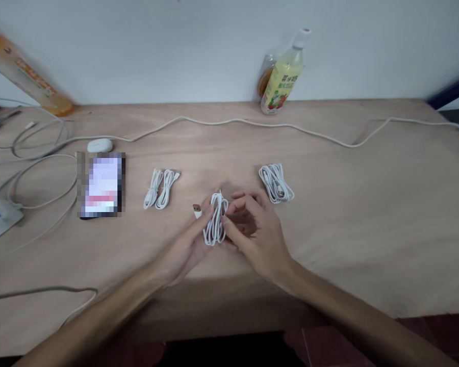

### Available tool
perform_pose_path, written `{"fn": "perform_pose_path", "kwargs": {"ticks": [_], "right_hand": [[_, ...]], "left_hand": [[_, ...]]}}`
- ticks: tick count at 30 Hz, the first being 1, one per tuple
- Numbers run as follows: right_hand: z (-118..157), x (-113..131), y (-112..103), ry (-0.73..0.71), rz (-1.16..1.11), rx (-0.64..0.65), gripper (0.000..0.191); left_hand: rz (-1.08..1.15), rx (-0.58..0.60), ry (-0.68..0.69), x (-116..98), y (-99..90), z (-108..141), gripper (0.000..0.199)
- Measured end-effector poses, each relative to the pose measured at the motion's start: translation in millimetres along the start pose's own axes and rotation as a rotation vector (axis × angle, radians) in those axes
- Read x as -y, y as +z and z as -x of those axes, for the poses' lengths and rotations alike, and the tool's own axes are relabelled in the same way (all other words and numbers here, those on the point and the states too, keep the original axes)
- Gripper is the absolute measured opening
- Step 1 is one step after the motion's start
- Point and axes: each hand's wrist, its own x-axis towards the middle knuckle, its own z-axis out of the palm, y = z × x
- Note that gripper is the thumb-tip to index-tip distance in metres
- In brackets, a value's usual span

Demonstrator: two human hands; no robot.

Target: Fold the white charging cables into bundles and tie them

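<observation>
A coiled white cable (215, 224) is held near the table's front edge, its USB plug (197, 210) sticking out on the left with orange inside. My left hand (189, 244) is wrapped round the coil from the left, thumb across it. From the right, my right hand (262, 234) has its thumb and index finger pinched at the coil's right side. Two bundled white cables (162, 188) lie side by side to the left. Another pile of bundled white cable (276, 183) lies beyond my right hand.
A phone (101, 186) and a white case (100, 146) lie on the left, near loose cables and a power strip (0, 219). Bottles (283, 76) (26, 76) stand along the wall. A long white cable (237, 121) crosses the wooden table (348, 214).
</observation>
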Motion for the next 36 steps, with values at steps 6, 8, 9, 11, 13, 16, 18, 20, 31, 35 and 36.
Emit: {"fn": "perform_pose_path", "kwargs": {"ticks": [6, 8, 9, 11, 13, 16, 18, 20, 31, 35, 36], "right_hand": [[-4, -4, 2, -0.027, 0.025, 0.002, 0.008], [-4, -4, 2, -0.032, 0.043, -0.014, 0.009], [-4, -4, 2, -0.029, 0.040, -0.016, 0.009], [-6, -5, 1, -0.033, 0.012, -0.010, 0.007], [-7, -6, 1, -0.014, -0.050, 0.002, 0.008], [-8, -9, -1, 0.068, -0.223, 0.009, 0.012], [-9, -11, -1, 0.136, -0.363, 0.012, 0.017], [-10, -12, -1, 0.207, -0.478, 0.027, 0.021], [-20, -10, -5, 0.246, -0.728, -0.047, 0.021], [-23, -10, -9, 0.282, -0.743, -0.100, 0.023], [-23, -10, -10, 0.291, -0.744, -0.112, 0.023]], "left_hand": [[-0.078, 0.041, -0.021, 3, -4.3, 1, 0.067], [-0.121, 0.017, -0.025, 5, -7.5, 2, 0.068], [-0.139, 0.002, -0.024, 6, -8.7, 3, 0.069], [-0.155, -0.018, -0.013, 6, -9.9, 3, 0.069], [-0.138, -0.020, -0.007, 5, -9.4, 2, 0.067], [-0.120, -0.013, -0.001, 1, -7.9, 0, 0.062], [-0.138, -0.024, 0.014, 0, -8.2, -2, 0.060], [-0.178, -0.038, 0.027, -1, -10.0, -4, 0.060], [-0.430, -0.092, 0.112, -1, -15.1, -9, 0.073], [-0.574, -0.159, 0.202, -2, -13.4, -8, 0.069], [-0.615, -0.183, 0.225, -2, -13.4, -7, 0.067]]}}
